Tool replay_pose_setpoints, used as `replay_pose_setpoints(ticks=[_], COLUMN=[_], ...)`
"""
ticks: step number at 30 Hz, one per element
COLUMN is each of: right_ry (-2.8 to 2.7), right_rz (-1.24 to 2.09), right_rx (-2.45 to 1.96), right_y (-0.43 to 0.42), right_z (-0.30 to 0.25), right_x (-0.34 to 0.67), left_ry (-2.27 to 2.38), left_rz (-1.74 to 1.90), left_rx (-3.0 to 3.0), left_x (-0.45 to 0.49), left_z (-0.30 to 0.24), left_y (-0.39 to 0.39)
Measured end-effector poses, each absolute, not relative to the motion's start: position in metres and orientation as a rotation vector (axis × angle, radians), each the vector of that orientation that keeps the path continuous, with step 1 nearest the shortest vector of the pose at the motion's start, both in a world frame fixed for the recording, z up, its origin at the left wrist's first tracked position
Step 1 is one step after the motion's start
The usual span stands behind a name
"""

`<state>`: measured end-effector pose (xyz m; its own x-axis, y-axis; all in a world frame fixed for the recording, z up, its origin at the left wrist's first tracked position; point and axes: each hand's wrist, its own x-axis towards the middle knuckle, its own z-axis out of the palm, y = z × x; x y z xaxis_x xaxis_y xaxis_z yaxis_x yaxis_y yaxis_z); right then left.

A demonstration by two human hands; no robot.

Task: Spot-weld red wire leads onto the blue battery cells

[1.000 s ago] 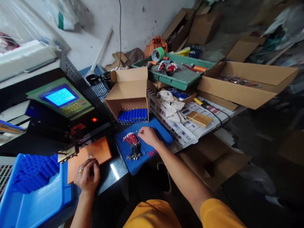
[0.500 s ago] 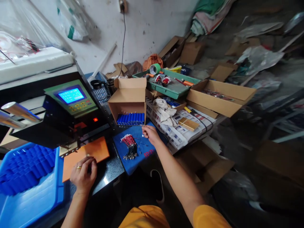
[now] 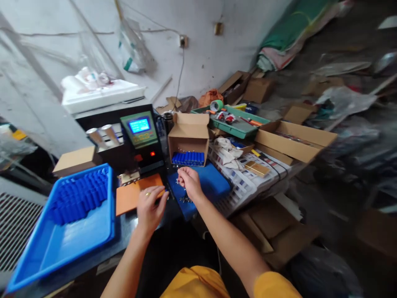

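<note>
There's one camera here, worn on the person's head — it faces forward and down, near the left hand point(image 3: 149, 209) and right hand point(image 3: 190, 183), across the table point(image 3: 127, 231) — toward the wall point(image 3: 198, 74)

Forearms point(image 3: 226, 238) forward, right fingers point(image 3: 182, 175) pinched, left fingers point(image 3: 156, 191) loosely curled.

From here I see a bunch of thin leads point(image 3: 185, 199) lying on the blue cloth point(image 3: 214, 182), mostly hidden by the right hand point(image 3: 189, 181); small pale tips show at its left, and dark ends fan out toward the near side.
</note>
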<state>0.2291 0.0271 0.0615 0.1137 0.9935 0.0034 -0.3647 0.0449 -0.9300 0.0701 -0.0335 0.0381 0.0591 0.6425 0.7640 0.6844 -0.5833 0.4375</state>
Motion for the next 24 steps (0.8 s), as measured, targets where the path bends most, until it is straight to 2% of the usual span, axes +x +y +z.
replay_pose_setpoints(ticks=[4, 8, 12, 19, 24], right_ry=[-0.9, -0.898, -0.908, -1.067, -1.235], right_rz=[1.329, 1.369, 1.433, 1.57, 1.573], right_rx=[-0.944, -0.938, -0.917, -0.927, -0.89], right_y=[0.015, 0.009, 0.005, -0.003, -0.005], right_z=[0.058, 0.055, 0.051, 0.042, 0.039], right_x=[0.183, 0.158, 0.15, 0.153, 0.149], left_ry=[-1.603, -1.695, -1.818, -2.174, -2.24], left_rz=[-1.362, -1.42, -1.71, -2.535, -2.641], left_rx=[-2.233, -2.176, -2.12, -1.878, -1.898], left_x=[0.067, 0.053, 0.044, 0.031, 0.02], left_z=[0.035, 0.023, 0.018, 0.017, 0.017], left_y=[-0.029, -0.036, -0.045, -0.046, -0.044])
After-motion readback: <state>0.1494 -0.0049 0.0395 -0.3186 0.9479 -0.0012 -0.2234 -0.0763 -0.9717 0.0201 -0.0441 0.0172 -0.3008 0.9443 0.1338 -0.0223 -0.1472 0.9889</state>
